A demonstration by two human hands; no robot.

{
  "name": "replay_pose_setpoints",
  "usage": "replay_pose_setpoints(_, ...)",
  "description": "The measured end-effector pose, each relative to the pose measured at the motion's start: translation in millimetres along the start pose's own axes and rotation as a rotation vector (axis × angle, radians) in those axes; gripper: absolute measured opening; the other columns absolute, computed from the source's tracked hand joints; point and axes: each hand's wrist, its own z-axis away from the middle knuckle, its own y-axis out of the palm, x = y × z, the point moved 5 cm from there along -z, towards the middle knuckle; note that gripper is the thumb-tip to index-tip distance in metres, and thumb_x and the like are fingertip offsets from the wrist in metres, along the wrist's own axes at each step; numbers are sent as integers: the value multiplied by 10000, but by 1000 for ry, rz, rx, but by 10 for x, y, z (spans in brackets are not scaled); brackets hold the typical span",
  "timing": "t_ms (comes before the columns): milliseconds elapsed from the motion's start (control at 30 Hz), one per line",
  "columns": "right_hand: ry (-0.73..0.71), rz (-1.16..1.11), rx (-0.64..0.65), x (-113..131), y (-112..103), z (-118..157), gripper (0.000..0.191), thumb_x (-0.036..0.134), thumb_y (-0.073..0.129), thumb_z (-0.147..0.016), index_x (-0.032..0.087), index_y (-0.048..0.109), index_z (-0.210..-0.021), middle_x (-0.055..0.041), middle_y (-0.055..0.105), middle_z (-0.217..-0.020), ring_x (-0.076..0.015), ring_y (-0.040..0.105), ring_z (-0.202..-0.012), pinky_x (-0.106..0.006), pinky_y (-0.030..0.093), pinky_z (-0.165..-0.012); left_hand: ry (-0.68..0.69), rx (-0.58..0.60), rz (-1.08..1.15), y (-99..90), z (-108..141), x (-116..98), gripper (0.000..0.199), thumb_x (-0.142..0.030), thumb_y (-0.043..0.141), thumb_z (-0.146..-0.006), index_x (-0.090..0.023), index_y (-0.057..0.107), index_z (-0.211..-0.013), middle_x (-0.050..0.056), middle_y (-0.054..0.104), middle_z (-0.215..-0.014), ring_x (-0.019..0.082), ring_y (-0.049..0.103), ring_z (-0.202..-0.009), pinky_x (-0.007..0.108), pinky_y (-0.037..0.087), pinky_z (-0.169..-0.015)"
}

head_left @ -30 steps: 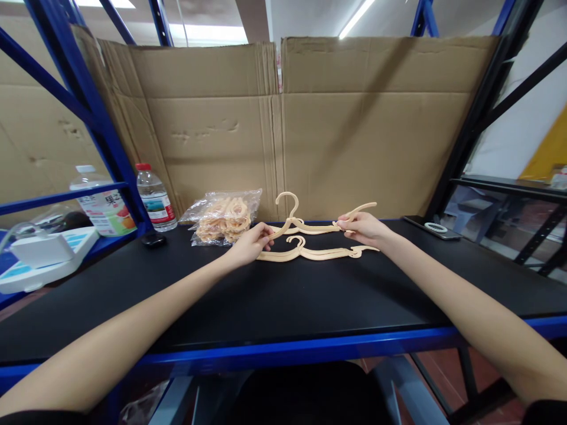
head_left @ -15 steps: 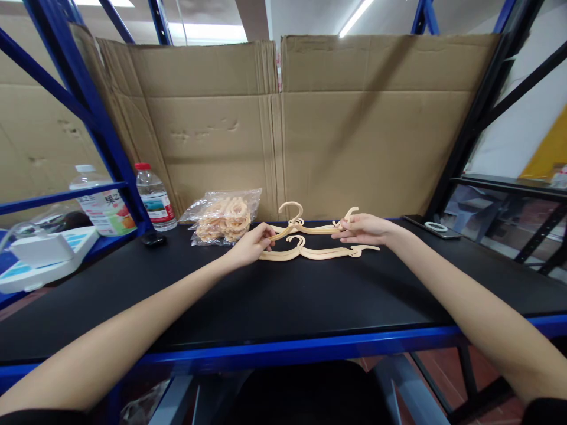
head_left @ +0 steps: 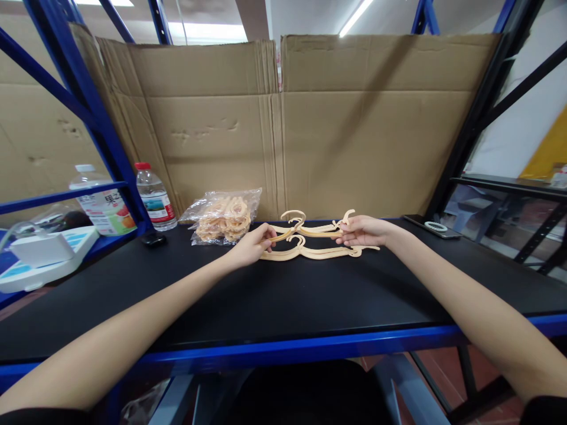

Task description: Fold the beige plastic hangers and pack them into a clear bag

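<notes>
A cream plastic clothes hanger (head_left: 293, 230) spans the gap between my two hands, its hook pointing up and away. My left hand (head_left: 251, 246) pinches its left end, and my right hand (head_left: 362, 231) grips the right end with fingers closed round it. Just in front, on the black tabletop (head_left: 283, 301), lie more cream hangers (head_left: 325, 253), set close together with hooks overlapping. Behind the held hanger, further hanger parts show, partly hidden by it and by my hands.
Back left sits a clear plastic bag (head_left: 224, 218) of cream plastic pieces. Beside it stand a red-capped water bottle (head_left: 155, 198) and a small black object (head_left: 153, 239). A phone-like slab (head_left: 432, 227) lies at the right rear. Cardboard (head_left: 376, 130) walls off the back.
The held hanger has levelled out and shifted slightly right, and its right end is now in my right hand. The hangers in front have not moved.
</notes>
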Motion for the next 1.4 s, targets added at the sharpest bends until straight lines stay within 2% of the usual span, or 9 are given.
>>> replay_pose_setpoints(233, 11, 8, 24, -8, 0, 1, 125, 81, 591, -839, 142, 515, -761, -97, 684, -746, -184, 688, -763, -241, 569, -633, 19, -13, -28, -8, 4, -28, 59, -151, 453, -790, -176, 455, -843, 5, 546, -763, 134, 572, -680, 262, 469, -615)
replay_pose_setpoints(433, 18, 37, 73, -10, 22, 4, 125, 97, 596, -837, 147, 503, -770, -151, 691, -948, -174, 679, -795, -246, 567, -639, 17, -12, -31, -10, 8, -36, 57, -161, 456, -780, -178, 455, -835, 1, 539, -755, 134, 568, -671, 261, 467, -614)
replay_pose_setpoints(700, 18, 39, 34, 2, 27, 12, 140, 80, 531, -870, 145, 492, -752, -165, 696, -915, -159, 681, -743, -224, 560, -607, 11, -12, -33, -17, 13, -67, 58, -145, 454, -776, -177, 460, -824, 2, 538, -766, 132, 566, -666, 258, 463, -611)
replay_pose_setpoints(867, -33, 101, -34, -5, 59, -7, 177, 54, 505, -883, 137, 496, -727, -170, 698, -872, -134, 668, -652, -197, 554, -577, 4, -14, -25, -14, 14, -74, 71, -120, 461, -767, -173, 467, -814, 1, 542, -763, 128, 560, -664, 261, 465, -622)
replay_pose_setpoints(1067, -106, 126, -125, -29, 104, -53, 214, 4, 484, -877, 134, 509, -709, -144, 694, -787, -112, 654, -608, -186, 562, -610, -13, -19, -15, -23, 2, -48, 74, -121, 463, -751, -175, 464, -801, -5, 541, -734, 124, 533, -631, 249, 450, -599)
replay_pose_setpoints(1300, -122, 95, -142, -19, 153, -39, 280, -67, 454, -843, 136, 463, -651, -126, 677, -739, -127, 669, -639, -174, 557, -610, -14, -29, -101, -45, 6, -57, 94, -115, 423, -756, -174, 460, -819, -5, 544, -724, 124, 508, -629, 238, 424, -586)
replay_pose_setpoints(1400, -93, 68, -128, -20, 158, -33, 271, -29, 436, -876, 129, 476, -659, -129, 675, -736, -127, 668, -617, -184, 559, -607, -13, -30, -119, -46, 2, -53, 95, -112, 411, -758, -175, 450, -817, -2, 542, -727, 120, 498, -627, 232, 412, -584)
